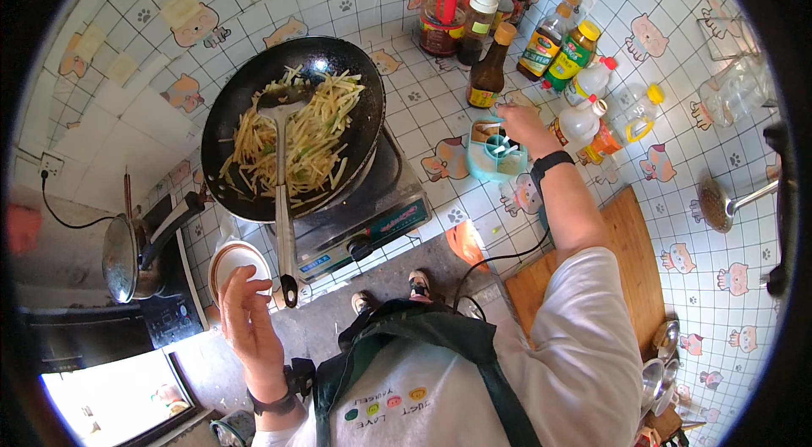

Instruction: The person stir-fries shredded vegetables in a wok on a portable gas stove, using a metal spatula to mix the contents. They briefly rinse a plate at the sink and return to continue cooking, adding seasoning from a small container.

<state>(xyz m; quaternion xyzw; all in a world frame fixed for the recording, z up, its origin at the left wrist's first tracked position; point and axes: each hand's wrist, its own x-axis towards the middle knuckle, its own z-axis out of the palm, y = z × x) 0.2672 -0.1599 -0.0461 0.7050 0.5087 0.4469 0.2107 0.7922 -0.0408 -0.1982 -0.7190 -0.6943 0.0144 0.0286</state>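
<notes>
A black wok [216, 104] with shredded, potato-like strips [317, 123] sits tilted on a gas stove [361, 244]. A metal spatula [281, 161] lies in it, its handle reaching over the near rim. My right hand [523, 125] is at the far edge of a light-blue divided seasoning box [498, 171], its fingertips at a small white spoon handle; whether they grip it is hard to see. My left hand [247, 314] is raised with fingers apart and slightly curled, holding nothing, in front of a white bowl [238, 250] left of the stove.
Sauce bottles [487, 73] and oil and vinegar bottles [577, 57] stand along the tiled wall. A wooden board [622, 257] is at the right. A lidded pot [130, 257] stands on a black cooktop [168, 314] at the left. A skimmer [717, 203] hangs at the right.
</notes>
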